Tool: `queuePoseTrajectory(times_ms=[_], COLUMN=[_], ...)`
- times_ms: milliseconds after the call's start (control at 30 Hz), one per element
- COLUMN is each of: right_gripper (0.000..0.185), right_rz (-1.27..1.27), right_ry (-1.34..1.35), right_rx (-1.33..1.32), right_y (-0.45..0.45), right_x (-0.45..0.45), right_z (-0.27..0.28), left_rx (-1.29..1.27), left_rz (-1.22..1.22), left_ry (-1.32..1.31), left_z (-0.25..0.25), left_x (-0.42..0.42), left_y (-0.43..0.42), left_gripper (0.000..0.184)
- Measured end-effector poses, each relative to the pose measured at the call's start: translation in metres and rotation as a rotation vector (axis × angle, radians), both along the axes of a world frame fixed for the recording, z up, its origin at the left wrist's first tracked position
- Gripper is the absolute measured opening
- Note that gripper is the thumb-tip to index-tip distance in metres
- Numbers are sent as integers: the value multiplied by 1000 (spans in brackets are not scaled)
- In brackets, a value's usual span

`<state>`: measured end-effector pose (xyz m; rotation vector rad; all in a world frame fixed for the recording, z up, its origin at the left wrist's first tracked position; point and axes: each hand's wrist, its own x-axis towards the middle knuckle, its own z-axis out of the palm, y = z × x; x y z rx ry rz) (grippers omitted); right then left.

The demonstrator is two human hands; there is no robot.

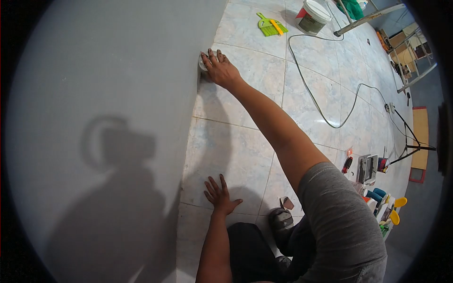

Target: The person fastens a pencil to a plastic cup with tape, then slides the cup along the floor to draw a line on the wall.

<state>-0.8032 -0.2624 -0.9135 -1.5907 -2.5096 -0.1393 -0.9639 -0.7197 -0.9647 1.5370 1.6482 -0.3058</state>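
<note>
My right hand (218, 67) reaches far forward to the corner where the grey wall (141, 70) meets the tiled floor (236, 101). Its fingers, smudged dark, curl over a pale, round-edged object (203, 62) held against the foot of the wall. Most of that object is hidden under the fingers, so its kind is unclear. Closer to my body, my left hand (220, 197) rests on the tiles with fingers spread and nothing in it.
A green dustpan (268, 27) with a yellow-handled brush and a white-lidded bucket (313, 18) stand ahead. A cable (302, 78) loops over the tiles. To the right are a tray (367, 170), a tripod (409, 144), assorted tools and metal scaffold legs (368, 19).
</note>
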Motion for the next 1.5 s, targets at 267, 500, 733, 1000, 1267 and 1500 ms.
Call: queuePoseTrajectory(times_ms=[267,500,733,1000,1267,1500], right_gripper=[77,76,71,72,66,68], right_rz=[-5,-63,-25,-24,-111,-71], right_ry=[-72,-86,-57,-31,-42,-29], right_rx=[96,51,99,78,217,154], right_y=[30,60,76,97,96,99], right_x=[7,16,29,37,27,33], right_z=[-10,-8,-13,-15,-27,-22], left_rx=[-19,71,870,948,955,946], left_rz=[16,57,38,-210,-236,-220], left_ry=[-18,4,-188,-233,-147,-139], left_z=[2,26,7,-45,-39,-46], left_x=[0,8,71,122,133,136], left_y=[3,8,142,325,344,347], left_gripper=[158,141,98,85,85,89])
